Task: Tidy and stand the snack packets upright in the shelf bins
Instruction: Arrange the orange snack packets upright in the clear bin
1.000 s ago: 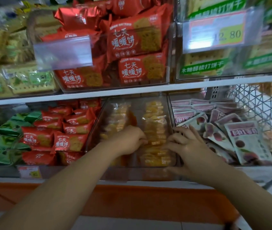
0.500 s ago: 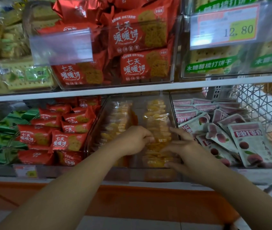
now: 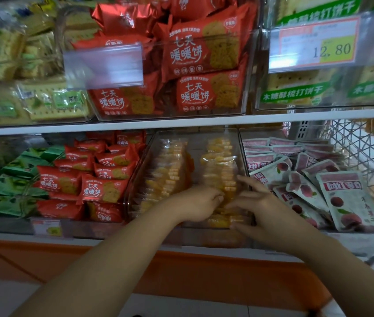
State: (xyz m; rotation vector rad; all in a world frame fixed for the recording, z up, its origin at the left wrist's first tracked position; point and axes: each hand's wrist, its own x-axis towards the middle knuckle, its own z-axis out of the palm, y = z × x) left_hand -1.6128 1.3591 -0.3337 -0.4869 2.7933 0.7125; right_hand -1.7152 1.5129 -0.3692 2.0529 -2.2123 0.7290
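At centre frame, left hand (image 3: pixel 198 203) grips yellow packets (image 3: pixel 219 161), right hand (image 3: pixel 268 209) presses them flat-fingered; pink pouches (image 3: pixel 350 197) lie toppled, untidied.

clear bin (image 3: pixel 195 143): middle of lower shelf, transparent walls | yellow snack packets (image 3: pixel 221 179): clear wrappers, yellow-orange pieces inside, two rows running front to back | left row (image 3: pixel 170 170): on edge, tight, leaning toward the bin's left wall | right row (image 3: pixel 218 156): on edge, tops uneven, one packet standing higher | bare gap between rows at the back
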